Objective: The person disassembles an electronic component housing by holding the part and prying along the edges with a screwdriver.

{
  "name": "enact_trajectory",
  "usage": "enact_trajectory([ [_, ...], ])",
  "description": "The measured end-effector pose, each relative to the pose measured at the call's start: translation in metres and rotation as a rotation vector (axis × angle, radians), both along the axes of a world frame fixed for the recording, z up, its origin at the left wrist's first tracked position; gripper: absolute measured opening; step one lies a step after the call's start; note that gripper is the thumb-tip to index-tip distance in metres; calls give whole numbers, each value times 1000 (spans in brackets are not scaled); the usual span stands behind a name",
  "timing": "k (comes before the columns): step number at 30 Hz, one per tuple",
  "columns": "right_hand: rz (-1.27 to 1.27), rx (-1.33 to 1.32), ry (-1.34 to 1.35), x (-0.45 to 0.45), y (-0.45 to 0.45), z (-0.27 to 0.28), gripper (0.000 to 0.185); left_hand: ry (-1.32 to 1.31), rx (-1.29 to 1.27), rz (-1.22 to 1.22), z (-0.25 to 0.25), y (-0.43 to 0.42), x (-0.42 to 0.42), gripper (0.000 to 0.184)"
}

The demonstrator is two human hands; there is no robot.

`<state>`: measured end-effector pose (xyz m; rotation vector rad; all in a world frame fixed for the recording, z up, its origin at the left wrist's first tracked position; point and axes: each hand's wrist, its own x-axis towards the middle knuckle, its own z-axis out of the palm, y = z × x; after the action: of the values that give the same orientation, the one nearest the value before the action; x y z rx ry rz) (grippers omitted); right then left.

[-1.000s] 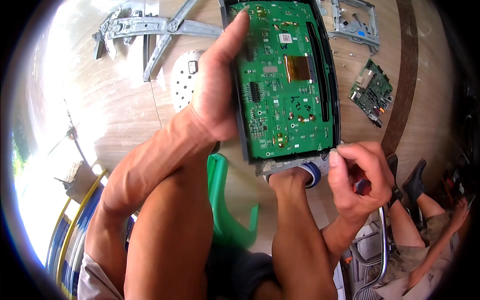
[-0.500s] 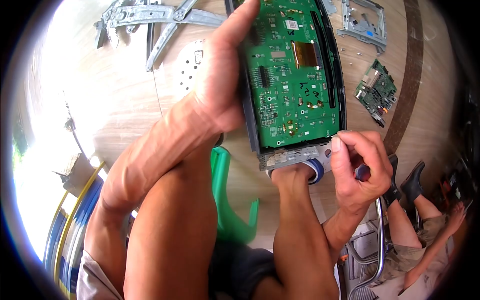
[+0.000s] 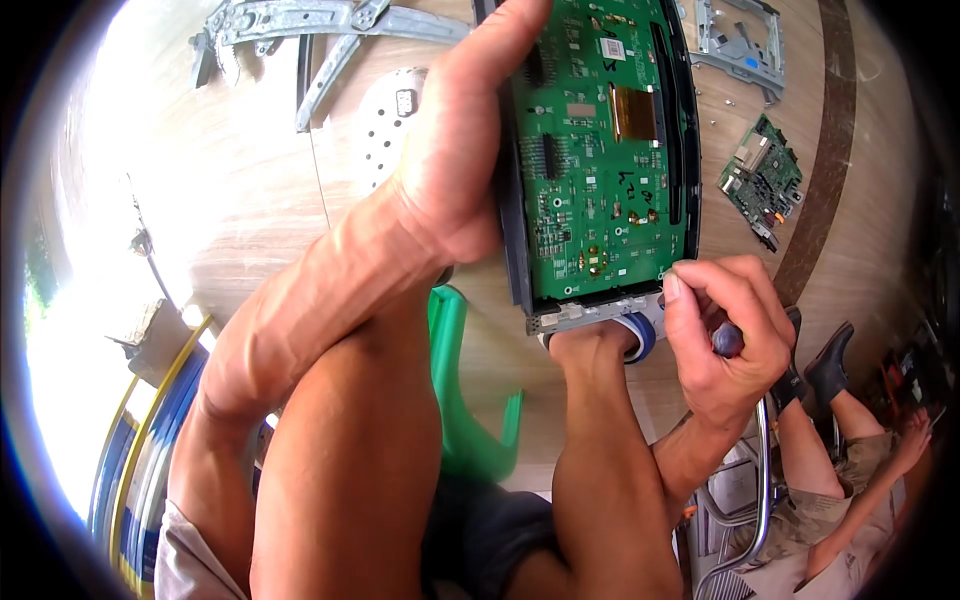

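My left hand (image 3: 455, 150) is closed around the left side of a black-framed display unit (image 3: 515, 240), thumb over its edge. The unit is held tilted above the floor, its back up, showing a green circuit board (image 3: 590, 215) with an orange-brown ribbon cable (image 3: 633, 112) and handwritten marks. A perforated metal bracket (image 3: 580, 314) runs along its near edge. At the near right corner, my right hand (image 3: 725, 335) pinches thumb and forefinger together; anything between those fingertips is too small to make out. The rounded dark handle end of what looks like a screwdriver (image 3: 728, 340) shows within its curled fingers.
On the floor lie a loose circuit board (image 3: 762, 178), a metal frame (image 3: 742, 50), small screws and a metal scissor-arm mechanism (image 3: 300, 25). A white perforated clog (image 3: 385, 130) is behind my left wrist. Below is a green plastic stool (image 3: 455, 390). Another person's legs (image 3: 815, 450) are at right.
The display unit and my left hand have shifted slightly to the right. The unit's near edge sits a little higher in view. My right hand stays pinched at the corner, its wrist slightly turned.
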<state>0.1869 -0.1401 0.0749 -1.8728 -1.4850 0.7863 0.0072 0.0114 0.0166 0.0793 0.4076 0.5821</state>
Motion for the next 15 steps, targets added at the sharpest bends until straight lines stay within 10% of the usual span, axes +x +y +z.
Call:
enact_trajectory([
  [15,14,-166,-40,-2,5,5,18,214,35,-69,23,0,4,67],
])
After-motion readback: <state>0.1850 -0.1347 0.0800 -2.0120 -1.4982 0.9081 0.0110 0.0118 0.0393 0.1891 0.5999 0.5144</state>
